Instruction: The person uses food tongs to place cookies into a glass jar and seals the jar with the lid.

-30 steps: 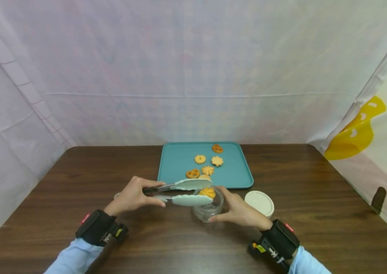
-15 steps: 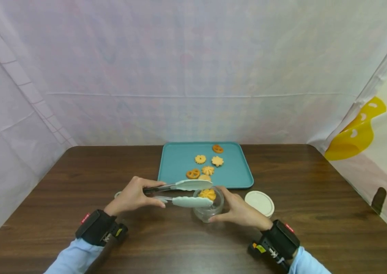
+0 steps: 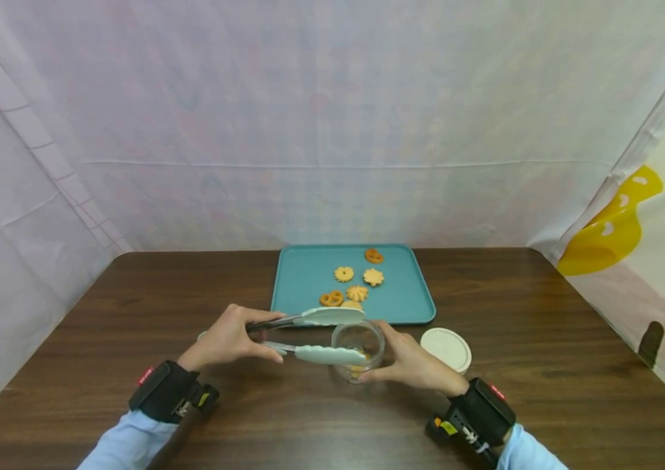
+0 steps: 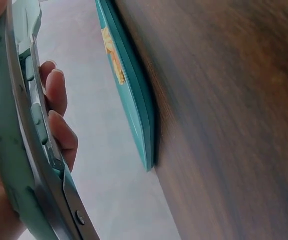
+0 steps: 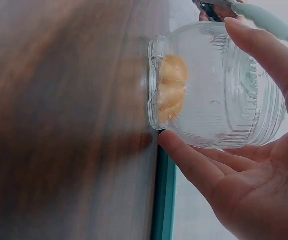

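Note:
My left hand [image 3: 229, 336] grips a pair of tongs [image 3: 328, 355] with pale mint tips, which are spread apart over a clear glass jar [image 5: 209, 55]. Nothing is between the tips. My right hand [image 3: 405, 362] holds that jar around its side, thumb and fingers on opposite sides. In the right wrist view, a yellow-orange cookie [image 5: 172, 90] lies at the bottom of the jar, which stands on the table. The left wrist view has the tongs' green handle [image 4: 6, 135] against my palm, with fingers curled about the other arm.
Behind the jar lies a teal tray [image 3: 300, 274] bearing several cookies and pretzels, including a pretzel [image 3: 374, 255] at the back and a flower-shaped cookie [image 3: 373, 277]. A round white lid [image 3: 446, 349] rests right of the jar. White cloth [image 3: 332, 130] hangs behind the table.
The cookie has dropped from between the tongs' tips to the bottom of the jar. The tips have spread wider. My right hand and the jar have stayed in place.

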The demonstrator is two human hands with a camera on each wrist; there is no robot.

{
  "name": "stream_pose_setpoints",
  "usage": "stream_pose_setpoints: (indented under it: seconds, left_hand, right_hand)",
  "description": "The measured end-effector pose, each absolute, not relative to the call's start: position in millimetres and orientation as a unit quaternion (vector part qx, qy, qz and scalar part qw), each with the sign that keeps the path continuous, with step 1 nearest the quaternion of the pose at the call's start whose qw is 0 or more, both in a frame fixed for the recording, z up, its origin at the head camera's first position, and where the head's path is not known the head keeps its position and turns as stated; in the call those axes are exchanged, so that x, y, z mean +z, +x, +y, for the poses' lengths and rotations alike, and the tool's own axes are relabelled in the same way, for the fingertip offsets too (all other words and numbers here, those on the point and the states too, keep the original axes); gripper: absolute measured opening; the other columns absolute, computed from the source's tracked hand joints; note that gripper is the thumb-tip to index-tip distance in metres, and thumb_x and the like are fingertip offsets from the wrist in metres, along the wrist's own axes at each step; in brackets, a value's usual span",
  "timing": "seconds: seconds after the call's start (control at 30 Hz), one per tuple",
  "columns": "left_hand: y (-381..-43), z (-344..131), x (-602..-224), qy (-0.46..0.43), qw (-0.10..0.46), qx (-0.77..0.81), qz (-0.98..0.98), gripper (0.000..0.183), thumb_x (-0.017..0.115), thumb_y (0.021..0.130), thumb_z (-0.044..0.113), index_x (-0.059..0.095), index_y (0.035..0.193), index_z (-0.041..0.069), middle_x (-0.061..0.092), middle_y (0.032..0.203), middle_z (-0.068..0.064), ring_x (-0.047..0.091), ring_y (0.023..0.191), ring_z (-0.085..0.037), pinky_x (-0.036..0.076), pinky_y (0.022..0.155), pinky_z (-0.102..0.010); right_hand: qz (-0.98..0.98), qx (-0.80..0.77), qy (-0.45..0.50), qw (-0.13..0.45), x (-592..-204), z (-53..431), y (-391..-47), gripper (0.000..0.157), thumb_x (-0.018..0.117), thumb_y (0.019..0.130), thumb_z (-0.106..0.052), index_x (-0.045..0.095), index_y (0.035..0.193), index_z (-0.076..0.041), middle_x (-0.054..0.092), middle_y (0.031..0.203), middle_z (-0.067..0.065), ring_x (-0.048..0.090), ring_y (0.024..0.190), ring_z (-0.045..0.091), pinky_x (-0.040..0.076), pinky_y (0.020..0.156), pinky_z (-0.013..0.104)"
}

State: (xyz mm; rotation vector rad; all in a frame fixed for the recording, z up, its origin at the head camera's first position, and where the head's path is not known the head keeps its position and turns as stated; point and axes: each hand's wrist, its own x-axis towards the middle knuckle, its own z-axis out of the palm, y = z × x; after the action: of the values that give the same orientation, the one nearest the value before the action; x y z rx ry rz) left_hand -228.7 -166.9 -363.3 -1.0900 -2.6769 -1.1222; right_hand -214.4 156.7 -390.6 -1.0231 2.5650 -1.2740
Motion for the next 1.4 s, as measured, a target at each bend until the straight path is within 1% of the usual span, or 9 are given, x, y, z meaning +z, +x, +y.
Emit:
stream_pose_setpoints:
  seconds: [0.13,0.17,0.3,0.4,0.53,0.87,1.2,1.3,1.4]
  left_hand:
    - [-228.9,-166.7,-363.6,-0.347,0.018,-0.370,-0.862,0.065,0.074,0.066,0.038,0.058,0.118,0.002,0.061,0.072,0.002,0.048,0.058,-0.006,0.041,0.055,-0.024]
    - [-229.8,-166.9,-365.2,-0.341,0.020,-0.374,-0.862,0.064,0.074,0.066,0.039,0.058,0.119,0.007,0.060,0.070,0.005,0.048,0.057,-0.005,0.041,0.054,-0.024]
    - [-231.8,-165.4,-363.7,-0.309,0.037,-0.393,-0.865,0.064,0.075,0.064,0.040,0.059,0.118,0.009,0.057,0.064,0.007,0.047,0.054,-0.006,0.038,0.050,-0.023]
    - [-234.4,-164.4,-360.3,-0.278,0.064,-0.398,-0.872,0.066,0.077,0.063,0.038,0.059,0.117,0.003,0.058,0.064,0.005,0.045,0.051,-0.007,0.035,0.047,-0.022]
    - [-239.0,-165.3,-358.2,-0.234,0.091,-0.396,-0.883,0.067,0.077,0.064,0.036,0.058,0.118,0.002,0.060,0.066,0.002,0.044,0.051,-0.010,0.032,0.045,-0.023]
    - [-252.0,-167.1,-363.9,-0.170,0.112,-0.347,-0.915,0.075,0.079,0.060,0.039,0.055,0.121,0.002,0.062,0.068,-0.005,0.051,0.056,-0.011,0.037,0.047,-0.025]
    - [-270.7,-168.3,-375.7,-0.162,0.118,-0.310,-0.929,0.073,0.080,0.059,0.040,0.058,0.118,0.002,0.055,0.056,-0.001,0.043,0.047,-0.008,0.034,0.046,-0.025]
    - [-274.6,-166.7,-375.1,-0.153,0.106,-0.301,-0.935,0.075,0.080,0.058,0.042,0.058,0.118,0.001,0.059,0.062,-0.006,0.041,0.046,-0.011,0.033,0.046,-0.026]
    - [-277.9,-165.3,-373.9,-0.145,0.091,-0.285,-0.943,0.079,0.079,0.058,0.044,0.057,0.118,-0.002,0.065,0.081,-0.016,0.043,0.053,-0.015,0.034,0.050,-0.027]
  right_hand:
    - [0.841,-0.419,-0.338,0.048,-391.3,156.8,-214.2,0.077,0.074,0.070,-0.036,0.035,0.130,-0.009,0.061,0.105,0.009,0.059,0.094,0.018,0.048,0.074,0.025]
    - [0.839,-0.424,-0.337,0.054,-391.3,156.8,-214.1,0.076,0.074,0.070,-0.035,0.035,0.130,-0.009,0.061,0.105,0.008,0.059,0.094,0.018,0.048,0.075,0.025]
    - [0.835,-0.438,-0.323,0.077,-389.5,156.3,-213.6,0.078,0.074,0.070,-0.036,0.033,0.133,-0.014,0.059,0.111,0.009,0.058,0.099,0.020,0.047,0.077,0.023]
    - [0.836,-0.438,-0.322,0.079,-389.1,156.2,-213.9,0.078,0.074,0.070,-0.036,0.033,0.133,-0.014,0.058,0.113,0.011,0.057,0.100,0.021,0.047,0.078,0.023]
    - [0.834,-0.439,-0.323,0.079,-389.0,156.0,-214.6,0.076,0.074,0.070,-0.035,0.035,0.131,-0.013,0.058,0.113,0.010,0.057,0.101,0.022,0.046,0.079,0.023]
    - [0.831,-0.444,-0.327,0.077,-390.0,155.6,-214.8,0.075,0.074,0.069,-0.033,0.036,0.130,-0.010,0.057,0.113,0.012,0.056,0.102,0.023,0.046,0.079,0.023]
    - [0.823,-0.455,-0.330,0.087,-391.9,155.6,-213.8,0.075,0.074,0.070,-0.032,0.034,0.131,-0.011,0.056,0.115,0.013,0.056,0.102,0.025,0.047,0.078,0.022]
    - [0.822,-0.456,-0.330,0.086,-391.7,155.7,-214.1,0.076,0.074,0.070,-0.031,0.035,0.131,-0.010,0.056,0.115,0.013,0.056,0.102,0.025,0.047,0.078,0.022]
    - [0.821,-0.458,-0.330,0.086,-391.1,155.6,-214.6,0.076,0.075,0.070,-0.031,0.034,0.131,-0.010,0.056,0.115,0.014,0.056,0.102,0.026,0.047,0.078,0.023]
